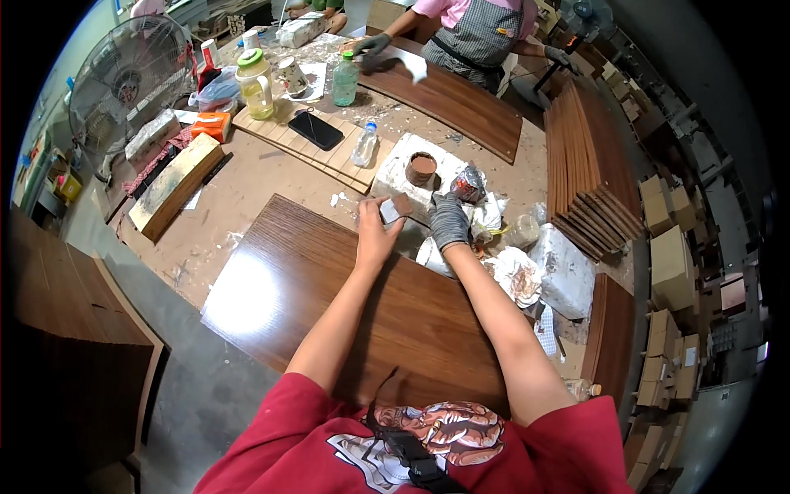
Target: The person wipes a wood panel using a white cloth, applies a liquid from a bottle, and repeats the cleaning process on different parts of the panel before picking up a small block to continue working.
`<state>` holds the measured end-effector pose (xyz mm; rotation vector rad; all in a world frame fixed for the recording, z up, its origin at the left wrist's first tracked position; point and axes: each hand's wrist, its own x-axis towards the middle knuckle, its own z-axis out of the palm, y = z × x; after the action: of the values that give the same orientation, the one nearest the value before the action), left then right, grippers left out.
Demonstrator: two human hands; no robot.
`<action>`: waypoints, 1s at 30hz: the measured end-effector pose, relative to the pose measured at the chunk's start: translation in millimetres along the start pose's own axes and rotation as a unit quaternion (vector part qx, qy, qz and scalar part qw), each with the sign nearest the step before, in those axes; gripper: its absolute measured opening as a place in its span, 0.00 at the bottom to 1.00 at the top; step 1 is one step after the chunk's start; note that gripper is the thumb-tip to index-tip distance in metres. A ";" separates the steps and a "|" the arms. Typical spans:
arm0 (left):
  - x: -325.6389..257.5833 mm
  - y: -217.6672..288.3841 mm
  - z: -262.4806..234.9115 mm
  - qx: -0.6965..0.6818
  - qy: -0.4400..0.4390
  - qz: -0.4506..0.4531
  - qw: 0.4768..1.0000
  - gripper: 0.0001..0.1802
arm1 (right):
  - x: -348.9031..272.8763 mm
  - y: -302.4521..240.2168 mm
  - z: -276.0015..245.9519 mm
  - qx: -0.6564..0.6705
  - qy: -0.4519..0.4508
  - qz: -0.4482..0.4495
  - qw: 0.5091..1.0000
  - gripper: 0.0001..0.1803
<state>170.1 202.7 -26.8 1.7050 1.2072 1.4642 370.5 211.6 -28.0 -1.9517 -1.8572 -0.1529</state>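
Observation:
My bare left hand [376, 230] is closed on a small flat piece [390, 211], pale with a brown end, held above the far edge of a glossy dark wood-grain board [354, 288]. My right hand [450, 222], in a grey glove, has its fingers curled at the near side of a white, stained block [397, 174]; what they hold, if anything, I cannot make out. On that block stands an open round tin [420, 168] with brown stuff in it. A dark crumpled wrapped bundle [468, 184] sits just beyond the glove. A white cup [431, 257] is partly hidden by my right wrist.
A phone [316, 130] and a small clear bottle [364, 145] rest on pale slats. A yellow jug [255, 84], a green bottle [346, 81] and a fan [127, 74] are further back. Stacked boards [588, 165] stand right. Across the table, a gloved co-worker [477, 41] handles another board [461, 107].

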 end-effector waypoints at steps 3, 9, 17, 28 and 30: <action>0.2 -2.9 -3.8 0.000 -0.003 -0.026 1.000 0.30 | 8.8 -11.7 -4.4 0.009 -0.018 0.054 0.998 0.15; -0.2 -2.2 1.6 -0.001 -0.017 -0.049 0.999 0.32 | 33.5 -1.5 -14.2 0.042 0.080 0.117 0.989 0.11; -1.1 -1.5 1.0 0.004 -0.022 0.002 1.000 0.33 | 49.7 5.4 -33.2 0.241 0.139 0.210 0.937 0.13; -0.6 -5.2 -0.3 0.055 -0.046 -0.023 0.997 0.43 | 81.9 -31.0 -56.7 0.038 0.080 0.107 0.990 0.13; -1.3 -7.4 -4.4 0.051 -0.053 -0.033 0.997 0.43 | 80.1 -41.6 -60.3 0.015 0.036 0.117 0.992 0.15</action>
<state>163.9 204.1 -32.8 1.7697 1.2884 1.2774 350.5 262.4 65.8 -2.0955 -1.5630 -0.1198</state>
